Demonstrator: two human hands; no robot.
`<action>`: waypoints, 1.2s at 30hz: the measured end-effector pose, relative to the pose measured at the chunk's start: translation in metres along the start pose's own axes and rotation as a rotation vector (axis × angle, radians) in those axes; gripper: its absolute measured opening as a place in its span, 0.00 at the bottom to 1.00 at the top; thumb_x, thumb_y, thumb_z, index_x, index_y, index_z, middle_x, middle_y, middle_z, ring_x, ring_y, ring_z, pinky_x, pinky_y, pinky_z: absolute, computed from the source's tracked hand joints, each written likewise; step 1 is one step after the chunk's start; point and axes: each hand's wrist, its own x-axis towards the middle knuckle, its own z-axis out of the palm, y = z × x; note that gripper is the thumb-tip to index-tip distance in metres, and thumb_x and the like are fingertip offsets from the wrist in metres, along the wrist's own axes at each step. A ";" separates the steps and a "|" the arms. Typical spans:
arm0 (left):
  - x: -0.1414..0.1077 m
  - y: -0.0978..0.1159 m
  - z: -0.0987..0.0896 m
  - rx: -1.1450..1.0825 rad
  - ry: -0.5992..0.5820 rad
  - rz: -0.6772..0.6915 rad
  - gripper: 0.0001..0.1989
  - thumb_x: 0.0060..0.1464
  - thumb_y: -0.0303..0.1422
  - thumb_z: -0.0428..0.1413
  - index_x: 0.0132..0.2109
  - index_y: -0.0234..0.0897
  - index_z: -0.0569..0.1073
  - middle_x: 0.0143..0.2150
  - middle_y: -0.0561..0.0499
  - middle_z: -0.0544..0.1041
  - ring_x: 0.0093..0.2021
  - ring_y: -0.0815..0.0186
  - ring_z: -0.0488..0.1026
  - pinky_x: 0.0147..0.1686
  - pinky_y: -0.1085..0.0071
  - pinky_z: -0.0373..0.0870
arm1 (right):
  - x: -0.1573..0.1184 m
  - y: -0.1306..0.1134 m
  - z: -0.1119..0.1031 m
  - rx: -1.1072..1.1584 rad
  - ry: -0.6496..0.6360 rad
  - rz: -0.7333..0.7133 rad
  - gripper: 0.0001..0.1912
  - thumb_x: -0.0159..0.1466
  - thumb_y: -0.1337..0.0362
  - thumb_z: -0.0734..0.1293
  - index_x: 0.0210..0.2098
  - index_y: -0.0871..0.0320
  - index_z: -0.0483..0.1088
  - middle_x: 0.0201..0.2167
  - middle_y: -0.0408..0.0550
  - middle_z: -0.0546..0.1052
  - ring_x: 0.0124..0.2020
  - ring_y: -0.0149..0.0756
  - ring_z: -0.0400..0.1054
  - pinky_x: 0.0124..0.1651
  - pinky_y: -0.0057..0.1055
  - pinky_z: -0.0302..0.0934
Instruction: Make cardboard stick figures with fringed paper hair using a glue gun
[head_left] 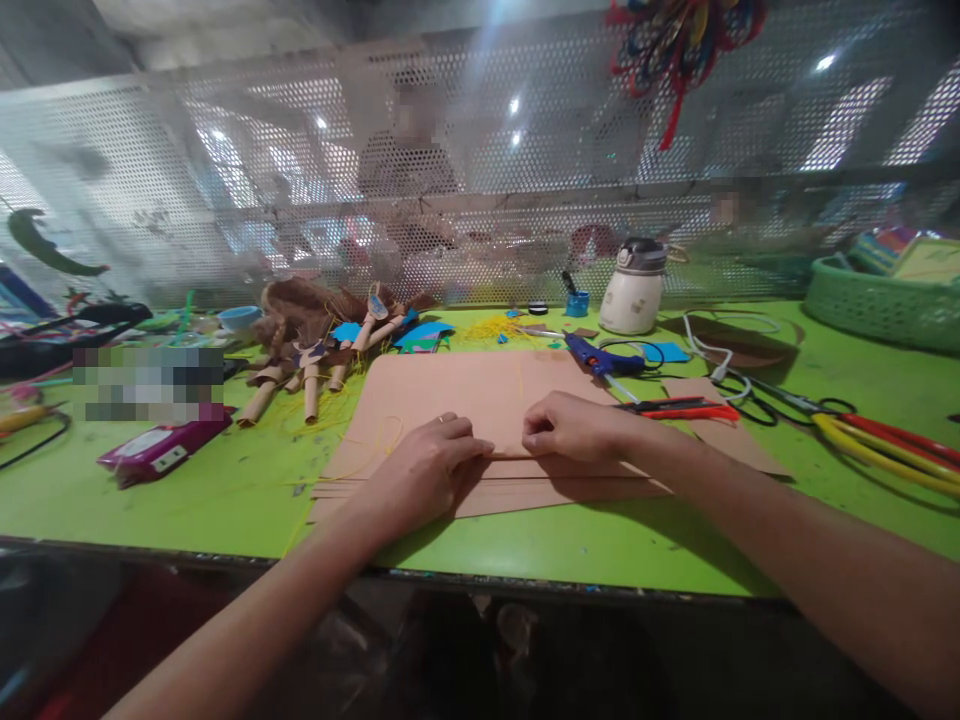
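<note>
A stack of brown kraft paper sheets [450, 390] lies flat on the green table in front of me. My left hand [435, 460], with a ring on one finger, is closed at the near edge of the top sheet, thumb and fingertips pinching it. Curled at the same edge, a little to the right, my right hand [574, 428] also has its fingers closed on the paper. Between the two hands the edge looks slightly raised or rolled. A yellow thread [520, 385] runs across the sheet. The undersides of the fingers are hidden.
Behind the paper lie a blue glue gun [600, 355] and red-handled scissors [690, 410]. Rolled paper figures [307, 370] and a purple power strip [165, 448] are at left. A white bottle [634, 288], yellow-red cutters [885, 445] and a green basket [877, 305] stand or lie right.
</note>
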 end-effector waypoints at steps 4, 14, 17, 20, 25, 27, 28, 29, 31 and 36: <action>0.000 -0.001 0.001 -0.017 -0.004 -0.020 0.15 0.61 0.32 0.45 0.39 0.35 0.76 0.29 0.48 0.69 0.32 0.67 0.65 0.29 0.72 0.61 | -0.005 0.002 -0.003 0.023 -0.039 -0.068 0.11 0.56 0.61 0.64 0.29 0.62 0.74 0.24 0.44 0.73 0.27 0.31 0.62 0.29 0.26 0.53; 0.000 0.001 -0.001 -0.067 -0.025 -0.068 0.13 0.60 0.30 0.46 0.39 0.35 0.75 0.32 0.48 0.70 0.34 0.66 0.66 0.33 0.71 0.63 | 0.002 -0.005 0.016 -0.045 0.121 0.003 0.12 0.56 0.60 0.63 0.25 0.62 0.72 0.23 0.45 0.74 0.26 0.32 0.62 0.29 0.27 0.54; 0.000 0.003 0.000 -0.099 -0.029 -0.074 0.11 0.59 0.30 0.46 0.40 0.33 0.73 0.37 0.46 0.69 0.37 0.66 0.67 0.37 0.70 0.64 | 0.005 -0.003 0.015 -0.070 0.109 -0.001 0.11 0.54 0.61 0.63 0.24 0.61 0.72 0.22 0.44 0.73 0.25 0.31 0.61 0.28 0.27 0.53; 0.003 0.004 0.002 -0.106 -0.026 -0.092 0.09 0.58 0.31 0.48 0.38 0.34 0.72 0.36 0.47 0.69 0.38 0.65 0.67 0.38 0.69 0.65 | 0.009 -0.001 0.013 -0.061 0.096 -0.011 0.10 0.53 0.62 0.63 0.23 0.62 0.72 0.20 0.43 0.71 0.24 0.30 0.60 0.28 0.26 0.53; 0.011 0.002 0.008 -0.118 0.005 -0.161 0.09 0.57 0.34 0.51 0.34 0.34 0.72 0.32 0.49 0.70 0.34 0.66 0.67 0.34 0.71 0.64 | 0.011 -0.002 0.011 -0.031 0.064 0.007 0.10 0.52 0.61 0.64 0.22 0.62 0.71 0.17 0.40 0.67 0.23 0.29 0.57 0.26 0.25 0.51; 0.012 -0.001 0.011 -0.149 0.022 -0.167 0.08 0.57 0.34 0.52 0.36 0.34 0.73 0.32 0.50 0.70 0.33 0.67 0.67 0.32 0.72 0.63 | 0.011 -0.002 0.010 -0.002 0.057 0.013 0.11 0.51 0.60 0.64 0.22 0.62 0.71 0.17 0.40 0.66 0.22 0.28 0.56 0.26 0.26 0.50; 0.012 -0.002 0.012 -0.165 0.034 -0.158 0.08 0.57 0.33 0.52 0.38 0.35 0.73 0.32 0.50 0.70 0.33 0.68 0.67 0.32 0.73 0.63 | 0.011 -0.002 0.009 0.018 0.054 0.015 0.11 0.51 0.60 0.64 0.22 0.62 0.71 0.17 0.40 0.66 0.22 0.28 0.56 0.25 0.26 0.50; 0.011 -0.003 0.013 -0.179 0.049 -0.146 0.08 0.57 0.33 0.51 0.39 0.35 0.74 0.32 0.50 0.71 0.33 0.68 0.68 0.32 0.73 0.62 | 0.010 -0.002 0.008 0.039 0.051 0.016 0.10 0.51 0.60 0.64 0.22 0.62 0.71 0.17 0.40 0.66 0.22 0.28 0.56 0.25 0.26 0.50; 0.010 -0.004 0.015 -0.192 0.072 -0.125 0.09 0.58 0.33 0.51 0.39 0.37 0.75 0.31 0.51 0.70 0.32 0.69 0.68 0.31 0.74 0.62 | 0.008 -0.001 0.006 0.083 0.042 0.010 0.09 0.51 0.62 0.64 0.23 0.62 0.72 0.18 0.41 0.68 0.22 0.28 0.57 0.25 0.25 0.51; 0.007 -0.007 0.016 -0.209 0.107 -0.133 0.08 0.56 0.32 0.53 0.37 0.36 0.77 0.30 0.51 0.72 0.31 0.70 0.69 0.31 0.75 0.63 | 0.004 0.000 0.004 0.201 0.060 -0.020 0.08 0.51 0.67 0.65 0.30 0.63 0.73 0.24 0.43 0.73 0.26 0.29 0.63 0.31 0.24 0.57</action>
